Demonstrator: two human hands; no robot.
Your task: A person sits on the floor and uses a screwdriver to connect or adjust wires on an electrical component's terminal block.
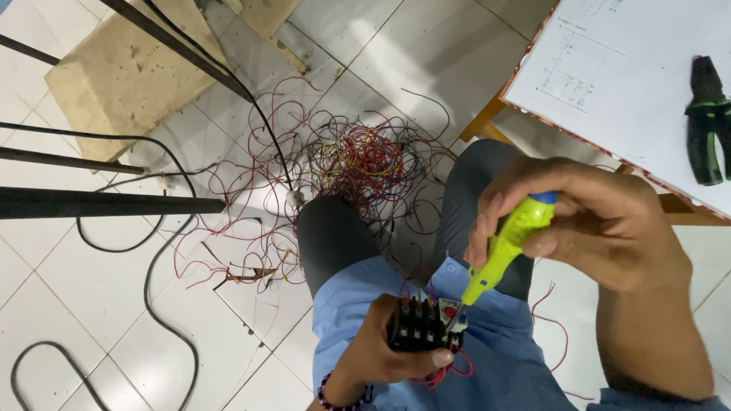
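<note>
A seated person's left hand [381, 346] is clamped around a small black plastic terminal block [420, 326] over the lap, while the right hand [590, 221] is closed on a yellow-green plastic-handled screwdriver [502, 247], tip at its red-capped end. The block looks light, rigid and best held by its sides; thin red wires [358, 164] tangle across the tiled floor [91, 281].

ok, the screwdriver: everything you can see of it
The screwdriver has a lime-yellow, plastic-looking handle with a blue cap at the top and a thin metal shaft. It tilts down and left. The right hand grips the handle; the tip meets the top of the black block held in the left hand, near a red part.
</note>
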